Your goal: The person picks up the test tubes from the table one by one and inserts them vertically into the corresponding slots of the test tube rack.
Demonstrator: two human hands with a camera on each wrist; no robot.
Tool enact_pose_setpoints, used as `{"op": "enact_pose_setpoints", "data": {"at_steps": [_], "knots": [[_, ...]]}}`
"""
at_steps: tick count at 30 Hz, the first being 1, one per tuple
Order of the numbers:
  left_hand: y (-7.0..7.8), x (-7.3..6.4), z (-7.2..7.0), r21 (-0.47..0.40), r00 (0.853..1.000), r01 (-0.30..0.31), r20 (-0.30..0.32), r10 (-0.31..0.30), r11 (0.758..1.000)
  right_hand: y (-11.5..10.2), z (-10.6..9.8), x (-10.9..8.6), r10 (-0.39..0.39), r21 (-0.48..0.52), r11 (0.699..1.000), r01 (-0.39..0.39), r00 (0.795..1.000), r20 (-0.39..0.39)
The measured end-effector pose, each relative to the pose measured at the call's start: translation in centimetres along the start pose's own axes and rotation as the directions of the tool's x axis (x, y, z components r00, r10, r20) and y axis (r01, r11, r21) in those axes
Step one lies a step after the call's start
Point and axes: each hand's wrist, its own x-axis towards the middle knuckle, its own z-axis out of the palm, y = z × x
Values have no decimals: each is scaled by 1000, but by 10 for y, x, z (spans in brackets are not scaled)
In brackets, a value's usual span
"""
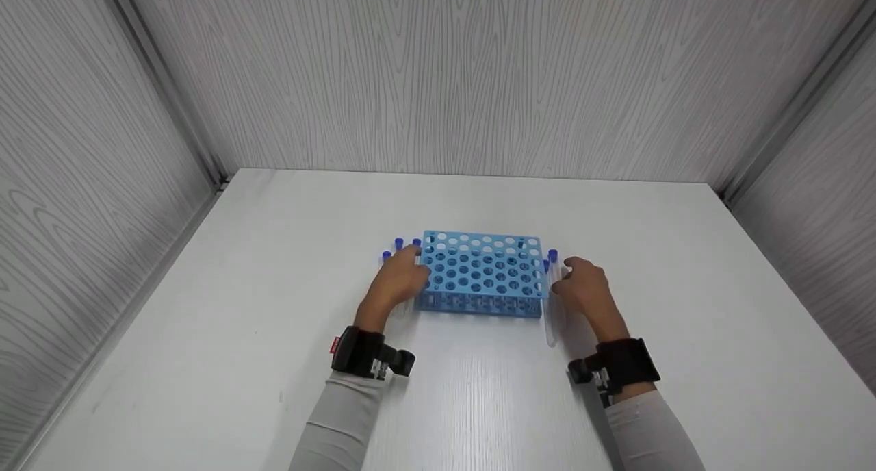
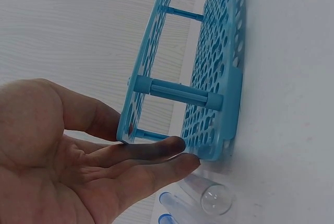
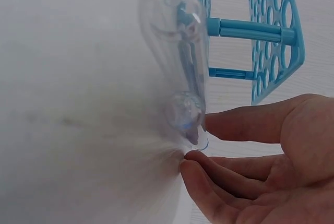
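Observation:
A blue perforated test tube rack [image 1: 482, 305] stands upright on the white table. My left hand [image 1: 398, 279] grips its left end; in the left wrist view the thumb meets the top plate [image 2: 136, 72] while straighter fingers [image 2: 156, 174] lie along the end. Capped clear test tubes [image 2: 216, 199] lie beside that hand. To the right of the rack lie two blue-capped clear tubes. My right hand [image 1: 585, 289] is at the outer test tube [image 3: 185, 110], thumb and curled fingertips on either side of it near its cap end. The contact there is partly hidden and blurred.
Several blue caps [image 1: 399, 242] show left of the rack, partly behind my left hand. The table [image 1: 287, 307] is bounded by a back panel [image 1: 438, 81] and side panels [image 1: 82, 149] with pale wood grain.

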Motion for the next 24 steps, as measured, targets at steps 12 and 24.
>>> {"op": "enact_pose_setpoints", "data": {"at_steps": [12, 24], "knots": [[-2, 2, 1, 1, 1000, 8, 3, -8, 1000, 2, 0, 0, 10, -50, 999, -10, 1000, -1], [-1, 1, 0, -6, 1000, -7, 6, 7, 1000, 5, 0, -2, -22, -28, 999, 22, 1000, -19]]}}
